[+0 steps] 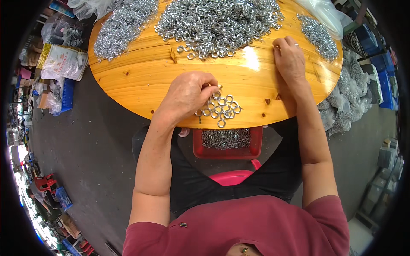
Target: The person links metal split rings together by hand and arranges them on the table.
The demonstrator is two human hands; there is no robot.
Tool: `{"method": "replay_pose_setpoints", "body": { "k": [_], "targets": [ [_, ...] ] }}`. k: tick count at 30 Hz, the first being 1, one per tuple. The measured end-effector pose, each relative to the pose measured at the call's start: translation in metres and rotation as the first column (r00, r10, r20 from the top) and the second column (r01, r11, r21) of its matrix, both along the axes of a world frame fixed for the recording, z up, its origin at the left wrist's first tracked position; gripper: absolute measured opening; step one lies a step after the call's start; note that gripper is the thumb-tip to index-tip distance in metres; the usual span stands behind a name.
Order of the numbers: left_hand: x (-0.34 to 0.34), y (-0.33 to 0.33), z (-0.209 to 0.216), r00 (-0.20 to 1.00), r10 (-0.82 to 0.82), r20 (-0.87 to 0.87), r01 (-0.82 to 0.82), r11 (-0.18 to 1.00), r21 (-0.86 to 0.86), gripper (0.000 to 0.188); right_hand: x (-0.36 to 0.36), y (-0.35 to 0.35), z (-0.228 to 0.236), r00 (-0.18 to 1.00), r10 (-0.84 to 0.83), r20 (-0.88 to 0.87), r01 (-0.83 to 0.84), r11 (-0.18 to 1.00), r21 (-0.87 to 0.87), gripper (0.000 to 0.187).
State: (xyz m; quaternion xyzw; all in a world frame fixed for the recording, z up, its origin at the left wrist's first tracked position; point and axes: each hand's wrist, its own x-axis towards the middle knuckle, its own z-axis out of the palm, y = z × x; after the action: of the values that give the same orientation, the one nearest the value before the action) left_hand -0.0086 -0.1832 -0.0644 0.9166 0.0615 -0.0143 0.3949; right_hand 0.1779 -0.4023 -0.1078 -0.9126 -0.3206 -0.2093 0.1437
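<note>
My left hand (188, 94) is at the near edge of the round wooden table, thumb and forefinger pinched together over a small group of metal rings (221, 101). A tiny piece shows by its fingertips, too small to name. Farther right, my right hand (290, 62) rests low over the tabletop with its fingers curled and a ring on one finger. Whatever its fingertips hold is hidden. It lies between a large heap of metal rings (218, 25) at the far middle and a smaller pile of fine metal pieces (318, 37) at the right.
Another pile of fine metal pieces (126, 30) covers the table's (132, 85) far left. Below its near edge is a red bin (197, 145) holding metal parts, above a pink stool (230, 177). Filled plastic bags (346, 98) stand right; a blue crate (67, 96) stands left.
</note>
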Motion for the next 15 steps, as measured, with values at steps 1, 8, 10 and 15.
{"method": "replay_pose_setpoints", "body": {
  "k": [1, 8, 10, 15],
  "targets": [
    [-0.001, 0.000, 0.001, 0.998, -0.037, -0.059, 0.036, 0.999, -0.011, 0.012, 0.003, -0.004, 0.001, 0.995, 0.090, -0.032, -0.084, 0.985, 0.148, 0.009],
    [-0.002, 0.006, -0.003, 0.999, 0.009, -0.044, -0.011, 0.999, -0.033, 0.013, -0.034, 0.039, 0.006, 0.934, 0.259, -0.247, -0.209, 0.955, 0.212, 0.009],
    [-0.002, 0.004, -0.010, 0.998, 0.037, 0.052, -0.036, 0.999, -0.015, 0.014, -0.031, 0.043, 0.000, 0.959, 0.251, -0.131, -0.228, 0.959, 0.166, 0.009],
    [0.001, -0.004, -0.009, 0.996, -0.002, 0.086, -0.005, 0.996, 0.086, 0.013, -0.006, 0.018, -0.004, 0.989, 0.086, -0.118, -0.077, 0.994, 0.077, 0.012]
  ]
}}
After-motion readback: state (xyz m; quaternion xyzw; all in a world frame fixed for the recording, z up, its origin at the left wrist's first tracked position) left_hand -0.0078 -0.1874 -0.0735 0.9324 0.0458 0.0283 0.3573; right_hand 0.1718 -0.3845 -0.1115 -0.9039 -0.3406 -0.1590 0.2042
